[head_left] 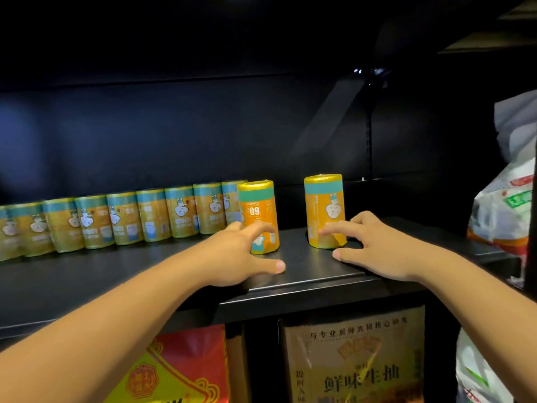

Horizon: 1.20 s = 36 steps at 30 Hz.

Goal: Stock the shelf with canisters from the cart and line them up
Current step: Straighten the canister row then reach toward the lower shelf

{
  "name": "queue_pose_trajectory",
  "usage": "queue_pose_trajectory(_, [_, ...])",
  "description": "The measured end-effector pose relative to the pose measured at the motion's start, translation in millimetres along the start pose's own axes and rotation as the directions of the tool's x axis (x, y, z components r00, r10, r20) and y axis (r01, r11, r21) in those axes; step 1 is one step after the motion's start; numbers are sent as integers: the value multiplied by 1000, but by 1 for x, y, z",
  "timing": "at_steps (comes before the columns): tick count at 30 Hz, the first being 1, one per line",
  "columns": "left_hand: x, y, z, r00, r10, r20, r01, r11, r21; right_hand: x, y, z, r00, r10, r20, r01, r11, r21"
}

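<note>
a black shelf (305,269) in dim light, seen from above the person's bare forearms. along its back, from the left edge toward the middle, stands a row of canisters (122,219), yellow with teal bands, upright and touching side by side.

two more of the same kind stand nearer the front, in brighter light. the left canister (257,207) stands just in front of the right end of the row, its printed number upside down. the right canister (325,205) stands apart from it, with bare shelf between them.

the left hand (238,251) lies spread, fingers stretched forward with the fingertips touching the lower front of the left canister, thumb held wide over the shelf. the right hand (374,245) is spread too, fingers loosely bent and touching the lower side of the right canister, thumb out to the side near the shelf's front edge. neither hand is wrapped around a canister.

below the shelf sit a red box (180,370) and a brown carton (354,356) with printed characters. white and orange bags (505,199) are stacked at the right edge.
</note>
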<state>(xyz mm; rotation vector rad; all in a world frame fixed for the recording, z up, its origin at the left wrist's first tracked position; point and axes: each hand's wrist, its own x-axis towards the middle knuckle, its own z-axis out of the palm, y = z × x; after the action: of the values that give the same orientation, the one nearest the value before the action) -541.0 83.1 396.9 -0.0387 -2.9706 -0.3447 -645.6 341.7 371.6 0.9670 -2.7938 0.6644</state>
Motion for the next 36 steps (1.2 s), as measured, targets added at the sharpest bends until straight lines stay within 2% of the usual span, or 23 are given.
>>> queue_pose_trajectory(3, [22, 1, 4, 1000, -20, -22, 22, 999, 48, 2, -3, 0, 998, 39, 54, -37, 999, -38])
queue_pose_trajectory(6, [42, -3, 7, 999, -46, 13, 44, 991, 127, 2, -7, 0, 994, 57, 90, -48, 994, -95])
queue_pose_trajectory(16, [109, -20, 7, 987, -138, 87, 114, 964, 239, -5, -12, -4, 990, 57, 129, -50, 997, -57])
queue_pose_trajectory(28, [151, -53, 20, 986, -156, 62, 147, 980, 137, -4, -13, -4, 990, 57, 126, -55, 998, -19])
queue_pose_trajectory(33, [152, -50, 23, 984, -177, 19, 173, 973, 151, -5, -14, -5, 992, 58, 115, -56, 998, -23])
queue_pose_trajectory(36, [147, -50, 21, 985, -173, 11, 172, 982, 76, -5, -11, -4, 995, 41, 95, -41, 999, -8])
